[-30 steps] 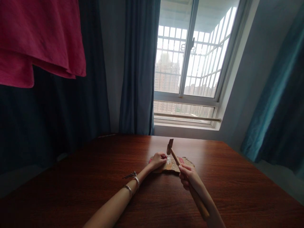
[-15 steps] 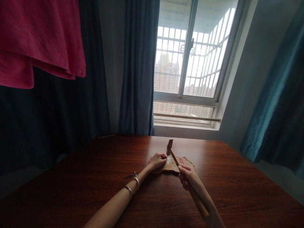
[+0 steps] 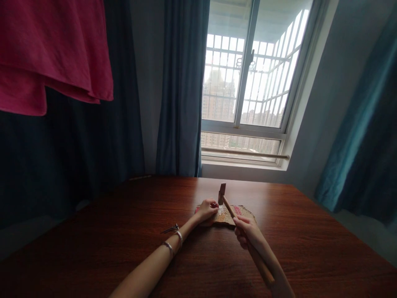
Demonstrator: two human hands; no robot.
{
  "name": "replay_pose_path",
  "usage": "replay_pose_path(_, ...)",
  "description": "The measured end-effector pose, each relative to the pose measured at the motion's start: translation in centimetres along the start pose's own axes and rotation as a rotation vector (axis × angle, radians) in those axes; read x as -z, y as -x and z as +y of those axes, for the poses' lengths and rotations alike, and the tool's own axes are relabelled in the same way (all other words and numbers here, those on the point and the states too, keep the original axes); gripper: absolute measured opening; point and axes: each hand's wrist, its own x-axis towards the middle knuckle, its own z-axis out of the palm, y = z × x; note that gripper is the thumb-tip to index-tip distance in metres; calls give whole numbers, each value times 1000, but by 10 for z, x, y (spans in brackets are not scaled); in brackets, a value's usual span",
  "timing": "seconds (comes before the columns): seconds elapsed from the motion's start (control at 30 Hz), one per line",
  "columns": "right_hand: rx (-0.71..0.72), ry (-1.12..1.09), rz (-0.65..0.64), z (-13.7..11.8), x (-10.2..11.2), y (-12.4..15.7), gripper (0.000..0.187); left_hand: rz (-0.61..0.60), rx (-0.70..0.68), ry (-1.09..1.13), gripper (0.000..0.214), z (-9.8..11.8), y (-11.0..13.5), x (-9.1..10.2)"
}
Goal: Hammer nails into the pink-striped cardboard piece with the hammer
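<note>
My right hand [image 3: 245,229] is wrapped round the wooden handle of a hammer [image 3: 229,207], with the handle's end reaching back under my forearm. The hammer's head is up at the far end, over a piece of cardboard [image 3: 229,217] with pink, orange and white spots. My left hand [image 3: 207,210] rests on the cardboard's left part, fingers closed together close beside the hammer head. Shiny dark red shows at its fingertips; nails or a small object, I cannot tell. What those fingers pinch, if anything, is too small to make out.
A thin dark metal tool [image 3: 170,229] lies on the brown wooden table [image 3: 124,244], just left of my left wrist. Beyond the table's far edge are a barred window [image 3: 243,91] and blue curtains [image 3: 181,91]. A pink cloth [image 3: 56,54] hangs at upper left.
The hammer head has come down very slightly toward the cardboard. Both hands stay in nearly the same place, and the whole view has shifted a little.
</note>
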Motion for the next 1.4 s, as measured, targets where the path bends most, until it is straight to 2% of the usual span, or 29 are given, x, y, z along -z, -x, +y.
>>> replay_pose_path(0.77, 5, -10, -8, -3, -2, 2, 34, 10, -59, 18, 10, -8, -1, -2)
replay_pose_path(1.07, -2, 23, 17, -1, -4, 1, 40, 10, -30, -12, 12, -5, -1, -1)
replay_pose_path(1.4, -7, -14, 9, -4, -2, 1, 38, 6, -16, -5, 12, -4, -1, -2)
